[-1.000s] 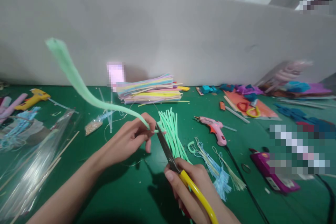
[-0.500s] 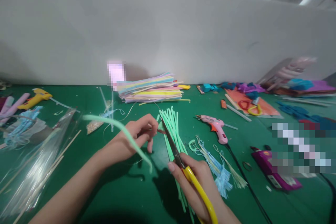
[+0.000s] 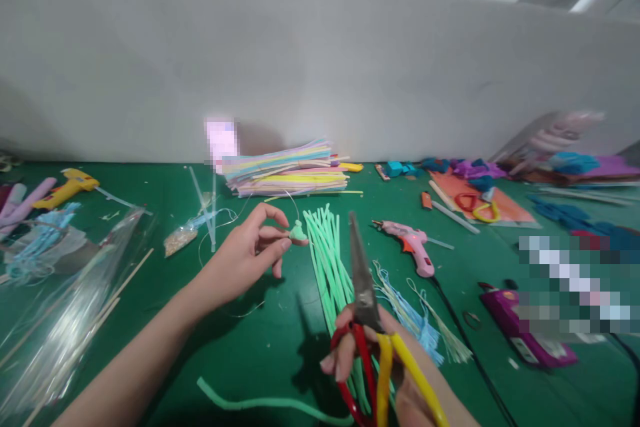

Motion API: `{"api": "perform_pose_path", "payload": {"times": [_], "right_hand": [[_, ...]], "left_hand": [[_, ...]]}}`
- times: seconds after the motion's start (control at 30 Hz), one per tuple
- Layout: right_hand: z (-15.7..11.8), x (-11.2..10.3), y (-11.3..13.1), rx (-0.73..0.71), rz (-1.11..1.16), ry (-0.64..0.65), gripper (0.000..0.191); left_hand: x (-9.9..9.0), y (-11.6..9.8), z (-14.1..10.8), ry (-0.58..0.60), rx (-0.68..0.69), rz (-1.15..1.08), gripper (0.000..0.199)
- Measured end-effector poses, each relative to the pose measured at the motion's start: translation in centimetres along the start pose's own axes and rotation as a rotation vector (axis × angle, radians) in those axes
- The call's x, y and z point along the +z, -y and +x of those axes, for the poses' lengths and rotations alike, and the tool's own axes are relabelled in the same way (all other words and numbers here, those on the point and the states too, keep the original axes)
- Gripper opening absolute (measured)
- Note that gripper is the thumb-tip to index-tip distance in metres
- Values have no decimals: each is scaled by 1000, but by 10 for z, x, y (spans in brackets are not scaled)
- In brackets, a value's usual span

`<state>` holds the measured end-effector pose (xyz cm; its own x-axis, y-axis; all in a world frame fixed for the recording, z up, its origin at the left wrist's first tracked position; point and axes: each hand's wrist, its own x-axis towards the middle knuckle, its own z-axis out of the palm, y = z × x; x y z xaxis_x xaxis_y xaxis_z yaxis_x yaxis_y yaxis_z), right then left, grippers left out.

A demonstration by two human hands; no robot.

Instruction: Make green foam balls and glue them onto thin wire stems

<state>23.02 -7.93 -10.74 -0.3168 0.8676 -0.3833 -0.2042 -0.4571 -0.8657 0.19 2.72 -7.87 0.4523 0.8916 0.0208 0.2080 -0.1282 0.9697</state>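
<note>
My left hand (image 3: 255, 250) pinches a small pale-green twisted piece (image 3: 297, 232) between thumb and fingers. A thin clear strand or wire (image 3: 293, 199) curves up behind that piece. In my right hand (image 3: 385, 347) is a pair of scissors (image 3: 365, 280) with red and yellow handles, fingers in the loops and the blades together, pointing away from me. Under and beyond this hand lies a bundle of mint-green pipe cleaners (image 3: 325, 253). One loose green pipe cleaner (image 3: 270, 403) rests near the table's front edge.
Multicoloured pipe cleaners (image 3: 290, 170) are stacked by the grey partition (image 3: 320, 67). To the right lie a pink glue gun (image 3: 413, 243) with its cord, blue tassels (image 3: 425, 333) and a purple pack (image 3: 525, 327). A yellow glue gun (image 3: 70, 187) and clear plastic sleeves (image 3: 80, 320) lie left.
The loose green pipe cleaner has dropped from in front of my left wrist onto the table. My right hand has drawn the scissors back and turned them away from the left hand.
</note>
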Motion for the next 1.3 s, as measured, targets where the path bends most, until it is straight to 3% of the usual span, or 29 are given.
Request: {"api": "perform_pose_path", "payload": {"times": [0.07, 0.13, 0.3, 0.43, 0.57, 0.63, 0.7, 0.77, 0.8, 0.87, 0.93, 1.0, 1.13, 1.3], "right_hand": [[-8, -13, 4, -139, -100, -69, 66], [-14, -28, 10, -272, -380, -220, 72], [9, -65, 14, -122, -1396, -672, 35], [35, -78, 7, -76, -1558, -686, 29], [35, -68, 18, -102, -1647, -685, 26], [32, -56, 33, -236, -1636, -689, 27], [33, -41, 50, -562, -1494, -643, 23], [36, -25, 64, -754, -1314, -647, 19], [38, -17, 69, -784, -1198, -595, 16], [39, -2, 75, -760, -909, -354, 9], [39, 8, 75, -728, -653, -120, 15], [39, 13, 71, -731, -511, 3, 20], [40, 16, 65, -739, -484, 45, 22], [40, 20, 66, -774, -533, -24, 17]], "left_hand": [[-1, -2, 0, -32, -40, 22, 20], [-2, -5, 0, -44, -73, 54, 26], [-1, -14, -2, -23, -91, 87, 23], [-2, -19, -8, -36, -21, 114, 24], [-2, -25, -12, -57, 60, 152, 15], [-2, -29, -14, -62, 76, 191, 14], [0, -34, -15, -68, 78, 238, 15], [1, -39, -17, -73, 74, 292, 15], [1, -41, -19, -75, 80, 319, 13], [2, -45, -22, -75, 101, 365, 10], [3, -48, -25, -76, 144, 401, 9], [5, -48, -28, -70, 181, 429, 10], [7, -47, -33, -97, 207, 475, 11], [10, -45, -35, -171, 271, 553, 13]]}}
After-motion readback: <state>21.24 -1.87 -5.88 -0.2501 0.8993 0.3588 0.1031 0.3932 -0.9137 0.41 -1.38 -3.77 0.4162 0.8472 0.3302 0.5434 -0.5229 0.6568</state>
